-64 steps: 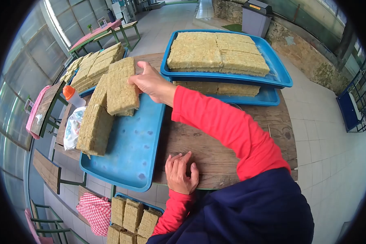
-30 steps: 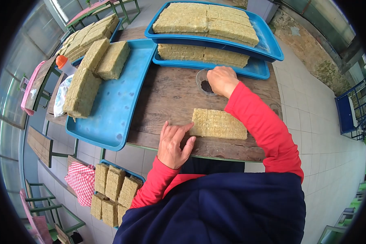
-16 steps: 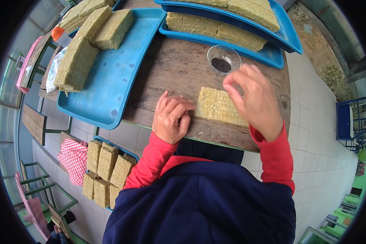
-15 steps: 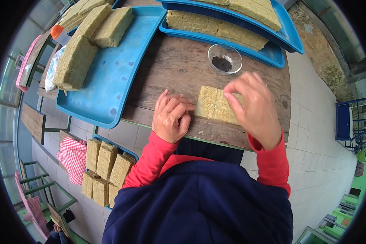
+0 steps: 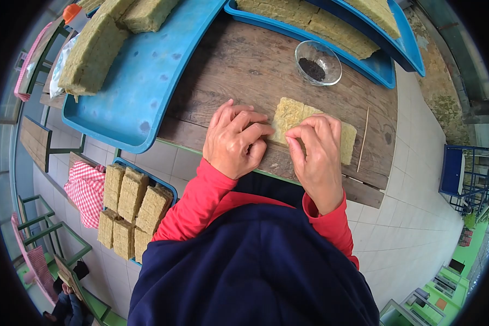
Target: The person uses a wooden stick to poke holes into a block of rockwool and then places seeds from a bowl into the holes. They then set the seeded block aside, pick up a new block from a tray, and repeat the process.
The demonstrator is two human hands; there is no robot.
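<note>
A pale yellow, fibrous slab of growing medium [image 5: 289,113], with a seam across it, lies flat on the wooden table. Above its near edge is my right hand [image 5: 321,163], thumb and forefinger pinched together; whatever is between them is too small to make out. My left hand [image 5: 234,138] rests at the slab's left end, fingers apart and loosely bent, with nothing in it. Beyond the slab stands a clear glass bowl [image 5: 336,75] with dark fine grains [image 5: 312,68] in the bottom. A thin wooden stick [image 5: 363,138] lies right of the slab.
A large blue tray [image 5: 141,103] at the left carries thick fibrous blocks [image 5: 92,60]. More blue trays [image 5: 388,76] with blocks are stacked at the back. Lower left, another tray holds several blocks [image 5: 130,195]. A person [image 5: 68,301] is partly visible at bottom left.
My right hand has come down and left to the slab, uncovering the stick. My left hand stays beside the slab, its fingers spread a little more. The camera view has shifted.
</note>
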